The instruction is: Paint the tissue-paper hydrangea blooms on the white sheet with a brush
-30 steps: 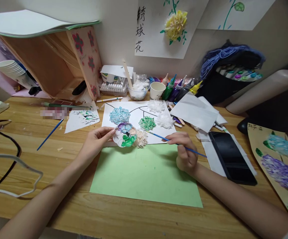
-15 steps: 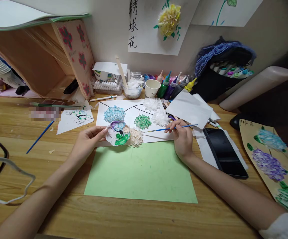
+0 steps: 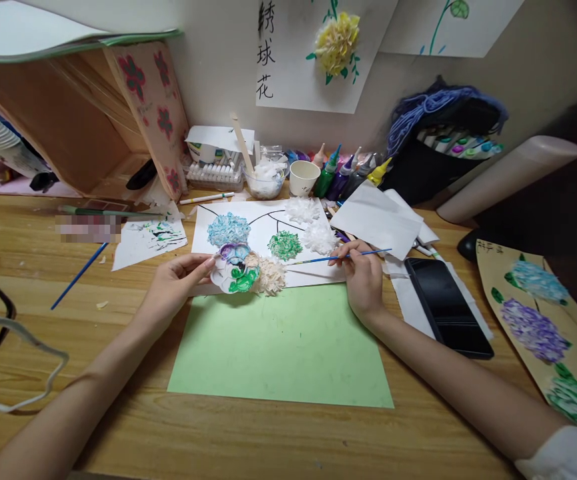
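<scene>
My left hand pinches the edge of a small white paint palette with purple, blue, black and green paint in its wells. My right hand is closed round a thin blue paintbrush, its tip beside a cream paper flower. The palette covers part of that flower. Under them lies a white sheet with dark branch lines. It also bears a blue flower, a green flower and two white flowers. A light green sheet lies nearer to me.
Behind the sheet stand a paper cup, a bowl of white scraps and several paint bottles. A phone and a flower picture lie right. At left are a paint-smeared paper and another blue brush.
The whole view has shifted slightly. Both hands keep their hold on the palette and the paintbrush, with almost no movement against the sheet.
</scene>
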A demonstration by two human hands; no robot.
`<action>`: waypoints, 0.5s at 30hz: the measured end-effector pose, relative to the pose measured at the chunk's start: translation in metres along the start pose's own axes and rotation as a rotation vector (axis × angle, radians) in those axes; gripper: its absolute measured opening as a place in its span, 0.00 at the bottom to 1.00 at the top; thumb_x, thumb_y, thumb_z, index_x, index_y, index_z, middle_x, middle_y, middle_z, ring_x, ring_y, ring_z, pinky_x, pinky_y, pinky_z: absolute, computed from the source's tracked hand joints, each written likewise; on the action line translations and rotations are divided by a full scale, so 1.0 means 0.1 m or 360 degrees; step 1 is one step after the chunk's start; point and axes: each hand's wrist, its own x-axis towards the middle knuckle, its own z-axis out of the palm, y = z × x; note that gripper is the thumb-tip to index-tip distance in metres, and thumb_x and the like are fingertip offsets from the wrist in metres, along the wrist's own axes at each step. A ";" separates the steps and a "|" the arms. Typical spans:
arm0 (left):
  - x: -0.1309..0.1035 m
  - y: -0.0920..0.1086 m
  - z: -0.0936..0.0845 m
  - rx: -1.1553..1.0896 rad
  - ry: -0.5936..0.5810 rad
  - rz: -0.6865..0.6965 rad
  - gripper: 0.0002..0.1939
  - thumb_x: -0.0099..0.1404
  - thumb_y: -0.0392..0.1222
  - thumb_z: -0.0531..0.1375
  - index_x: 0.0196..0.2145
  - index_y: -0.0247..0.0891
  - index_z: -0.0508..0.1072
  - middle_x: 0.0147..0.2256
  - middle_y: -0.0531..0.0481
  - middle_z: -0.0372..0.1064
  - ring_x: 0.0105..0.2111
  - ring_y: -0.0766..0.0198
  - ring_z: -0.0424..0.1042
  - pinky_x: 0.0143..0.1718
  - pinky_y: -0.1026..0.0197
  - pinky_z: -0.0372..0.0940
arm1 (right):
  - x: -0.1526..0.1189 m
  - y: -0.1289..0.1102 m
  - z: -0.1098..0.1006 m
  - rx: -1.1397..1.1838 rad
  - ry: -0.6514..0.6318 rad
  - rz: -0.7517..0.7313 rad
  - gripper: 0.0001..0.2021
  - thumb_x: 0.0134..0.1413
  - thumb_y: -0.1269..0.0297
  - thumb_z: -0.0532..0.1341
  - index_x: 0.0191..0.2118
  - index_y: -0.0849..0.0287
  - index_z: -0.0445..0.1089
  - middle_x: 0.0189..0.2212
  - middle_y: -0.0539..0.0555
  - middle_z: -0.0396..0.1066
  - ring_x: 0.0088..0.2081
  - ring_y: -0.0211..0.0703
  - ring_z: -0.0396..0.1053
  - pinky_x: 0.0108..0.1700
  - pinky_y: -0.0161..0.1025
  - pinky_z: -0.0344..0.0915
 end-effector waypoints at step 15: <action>-0.03 -0.01 0.03 0.0072 -0.0084 0.0063 0.18 0.49 0.54 0.68 0.32 0.38 0.79 0.35 0.47 0.78 0.36 0.58 0.76 0.39 0.60 0.71 | -0.21 -0.08 0.06 -0.0311 -0.0517 -0.0757 0.11 0.62 0.65 0.49 0.39 0.53 0.69 0.34 0.53 0.74 0.40 0.46 0.71 0.43 0.47 0.65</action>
